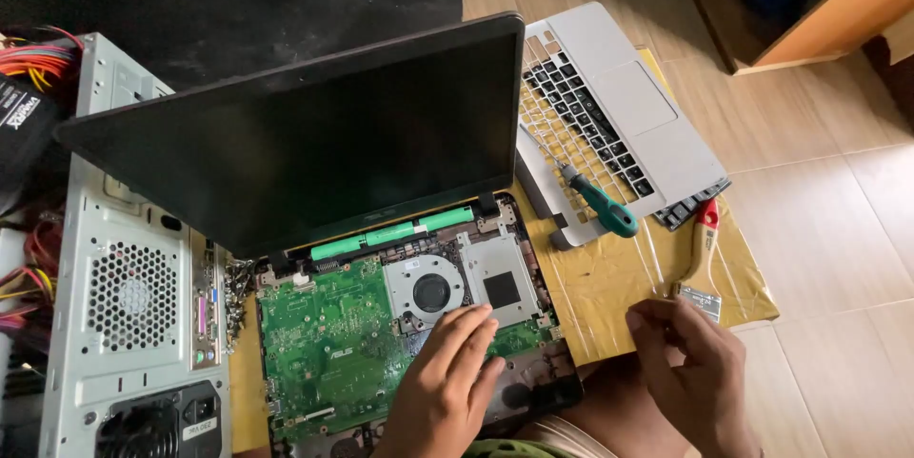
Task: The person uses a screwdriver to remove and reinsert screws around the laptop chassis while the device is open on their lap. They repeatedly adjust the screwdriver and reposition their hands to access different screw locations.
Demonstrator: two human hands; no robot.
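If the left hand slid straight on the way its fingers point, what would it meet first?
The left hand lies flat on the green board, fingers aimed up and right. First in that line is probably the black square chip plate, beside the round fan; depth is uncertain.

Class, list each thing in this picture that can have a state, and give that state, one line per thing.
Laptop: lid up, screen dark, base uncovered, green board showing.
Cooling fan: exposed, in place.
Keyboard cover: off, beside the laptop, many keys missing.
Green-handled screwdriver: lying on the cover.
Desktop case: lying flat.
Left hand: flat on the board.
Right hand: fingers curled, contents unclear.
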